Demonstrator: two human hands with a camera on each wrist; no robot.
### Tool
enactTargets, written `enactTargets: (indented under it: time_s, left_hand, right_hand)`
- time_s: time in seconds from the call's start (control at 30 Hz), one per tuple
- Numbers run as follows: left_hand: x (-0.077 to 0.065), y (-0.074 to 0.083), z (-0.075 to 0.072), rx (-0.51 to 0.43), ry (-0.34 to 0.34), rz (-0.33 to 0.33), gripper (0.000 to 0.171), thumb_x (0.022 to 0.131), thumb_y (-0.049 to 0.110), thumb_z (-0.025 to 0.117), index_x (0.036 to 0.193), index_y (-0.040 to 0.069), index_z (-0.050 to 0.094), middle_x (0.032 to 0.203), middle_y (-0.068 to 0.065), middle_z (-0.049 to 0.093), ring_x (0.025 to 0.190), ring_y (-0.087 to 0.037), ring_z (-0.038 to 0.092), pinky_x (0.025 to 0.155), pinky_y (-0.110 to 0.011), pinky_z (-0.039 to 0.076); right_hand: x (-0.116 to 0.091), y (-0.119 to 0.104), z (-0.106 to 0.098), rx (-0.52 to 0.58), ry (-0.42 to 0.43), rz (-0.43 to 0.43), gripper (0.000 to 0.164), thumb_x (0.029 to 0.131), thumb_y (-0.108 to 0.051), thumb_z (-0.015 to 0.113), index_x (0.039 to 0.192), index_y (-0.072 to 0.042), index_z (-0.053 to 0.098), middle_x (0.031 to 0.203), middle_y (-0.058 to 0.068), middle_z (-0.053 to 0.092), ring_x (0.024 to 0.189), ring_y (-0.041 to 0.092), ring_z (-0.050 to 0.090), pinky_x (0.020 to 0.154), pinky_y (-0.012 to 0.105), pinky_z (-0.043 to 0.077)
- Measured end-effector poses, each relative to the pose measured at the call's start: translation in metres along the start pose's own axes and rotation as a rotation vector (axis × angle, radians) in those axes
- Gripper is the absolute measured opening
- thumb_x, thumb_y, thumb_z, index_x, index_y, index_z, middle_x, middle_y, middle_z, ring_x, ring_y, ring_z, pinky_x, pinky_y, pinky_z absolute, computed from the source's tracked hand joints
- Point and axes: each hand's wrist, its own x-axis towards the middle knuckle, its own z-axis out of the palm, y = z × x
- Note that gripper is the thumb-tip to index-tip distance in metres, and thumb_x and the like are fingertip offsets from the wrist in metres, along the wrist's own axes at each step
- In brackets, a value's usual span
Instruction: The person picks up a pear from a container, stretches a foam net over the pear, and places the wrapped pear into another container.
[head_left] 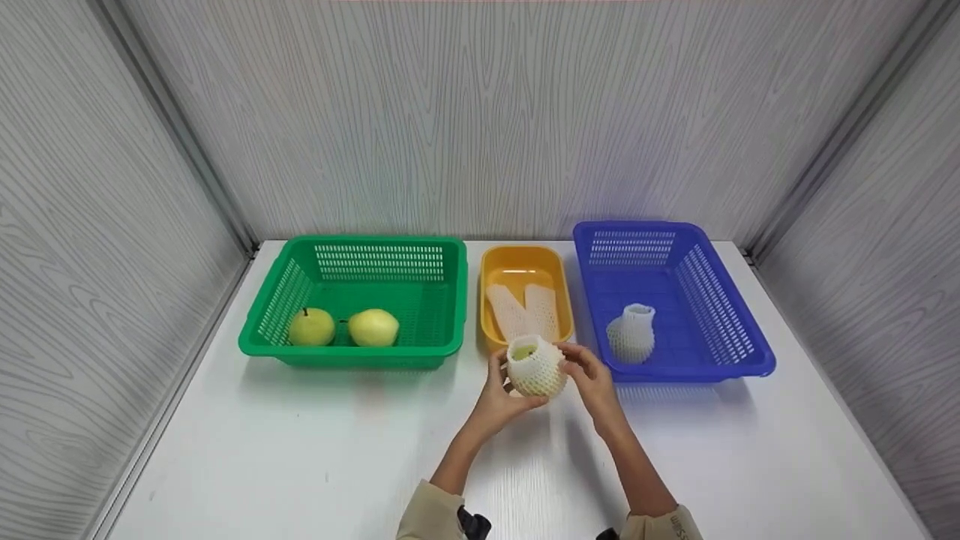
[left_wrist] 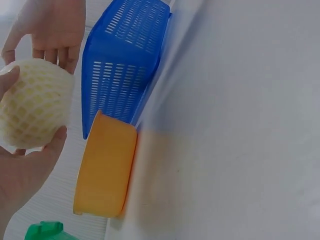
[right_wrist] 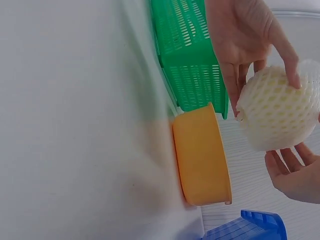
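Both hands hold a pale pear in a white foam net sleeve (head_left: 538,370) above the front of the table. My left hand (head_left: 496,401) grips it from the left, thumb low and fingers round the far side. On the right, my right hand (head_left: 594,379) touches the net with thumb and fingers at its upper side. The sleeve's mouth points up and yellow-green skin shows inside. In the left wrist view the net (left_wrist: 36,102) is stretched into wide diamonds over the fruit. From the right wrist view, the right hand's fingers (right_wrist: 287,162) meet the sleeve's lower side.
A green basket (head_left: 352,350) at left holds two bare pears (head_left: 373,328). Flat foam sleeves (head_left: 541,307) lie in the yellow tray (head_left: 521,251) behind the hands. In the blue basket (head_left: 690,370) at right lies a sleeved pear (head_left: 631,337). Panels enclose the white table (head_left: 337,450).
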Motion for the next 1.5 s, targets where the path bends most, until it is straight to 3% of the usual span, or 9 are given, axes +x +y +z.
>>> enactTargets:
  time_s: [0.23, 0.43, 0.6, 0.7, 0.9, 1.03, 1.23, 1.5]
  left_hand:
    - [-0.002, 0.004, 0.007, 0.142, 0.129, 0.138, 0.081, 0.066, 0.0, 0.079, 0.125, -0.005, 0.024, 0.125, -0.016, 0.037, 0.118, -0.032, 0.038, 0.097, -0.046, 0.032]
    - [0.002, -0.006, 0.009, 0.109, 0.187, 0.142, 0.083, 0.066, 0.001, 0.08, 0.127, -0.005, 0.024, 0.125, -0.016, 0.036, 0.115, -0.03, 0.039, 0.094, -0.045, 0.035]
    - [0.008, -0.029, 0.008, 0.097, 0.241, 0.097, 0.085, 0.069, 0.011, 0.081, 0.131, 0.001, 0.024, 0.127, -0.014, 0.036, 0.111, -0.029, 0.045, 0.092, -0.044, 0.038]
    - [0.008, -0.035, 0.011, 0.142, 0.276, 0.095, 0.084, 0.07, 0.019, 0.081, 0.132, 0.004, 0.025, 0.126, -0.013, 0.036, 0.108, -0.027, 0.047, 0.089, -0.04, 0.041]
    - [0.007, -0.04, 0.022, 0.31, 0.378, 0.14, 0.082, 0.064, 0.017, 0.083, 0.127, 0.007, 0.03, 0.116, -0.01, 0.038, 0.104, -0.025, 0.045, 0.087, -0.039, 0.041]
    - [0.008, -0.045, 0.028, 0.355, 0.442, 0.189, 0.084, 0.058, 0.011, 0.084, 0.123, 0.003, 0.032, 0.112, -0.01, 0.037, 0.106, -0.025, 0.043, 0.089, -0.04, 0.04]
    - [0.007, -0.048, 0.031, 0.338, 0.442, 0.238, 0.084, 0.06, 0.012, 0.085, 0.123, 0.0, 0.031, 0.114, -0.01, 0.036, 0.102, -0.024, 0.044, 0.085, -0.038, 0.042]
    - [0.011, -0.044, 0.038, 0.243, 0.355, 0.257, 0.082, 0.066, 0.013, 0.083, 0.128, 0.004, 0.029, 0.118, -0.01, 0.038, 0.103, -0.026, 0.045, 0.083, -0.035, 0.045]
  right_hand:
    - [-0.001, 0.005, 0.0, 0.106, -0.047, -0.052, 0.035, 0.092, -0.008, 0.05, 0.122, 0.01, 0.046, 0.12, 0.015, 0.051, 0.111, 0.022, 0.047, 0.094, 0.033, 0.038]
    - [-0.005, 0.005, 0.003, 0.131, -0.119, -0.056, 0.04, 0.095, -0.013, 0.045, 0.128, 0.009, 0.038, 0.126, 0.019, 0.045, 0.118, 0.025, 0.042, 0.098, 0.04, 0.033]
    - [-0.005, 0.004, 0.01, 0.08, -0.168, -0.025, 0.054, 0.091, -0.009, 0.053, 0.136, 0.006, 0.028, 0.135, 0.022, 0.035, 0.124, 0.032, 0.033, 0.099, 0.045, 0.029]
    - [-0.004, 0.006, 0.016, 0.028, -0.153, 0.01, 0.066, 0.086, -0.008, 0.061, 0.138, 0.003, 0.023, 0.137, 0.022, 0.032, 0.124, 0.034, 0.032, 0.098, 0.045, 0.03]
    - [-0.003, 0.01, 0.025, -0.068, -0.098, 0.104, 0.083, 0.075, -0.01, 0.071, 0.139, 0.0, 0.019, 0.13, 0.023, 0.037, 0.116, 0.033, 0.038, 0.094, 0.045, 0.033]
    - [-0.005, 0.005, 0.029, -0.111, -0.072, 0.116, 0.084, 0.072, -0.009, 0.074, 0.137, 0.003, 0.022, 0.123, 0.024, 0.041, 0.111, 0.034, 0.041, 0.092, 0.045, 0.033]
    - [-0.012, -0.024, 0.033, -0.123, -0.005, 0.1, 0.075, 0.069, -0.002, 0.072, 0.13, 0.008, 0.028, 0.116, 0.026, 0.044, 0.105, 0.037, 0.043, 0.088, 0.047, 0.035]
    - [-0.002, -0.004, 0.019, -0.209, 0.111, 0.024, 0.074, 0.068, -0.004, 0.075, 0.127, 0.004, 0.032, 0.115, 0.024, 0.048, 0.102, 0.034, 0.048, 0.086, 0.045, 0.039]
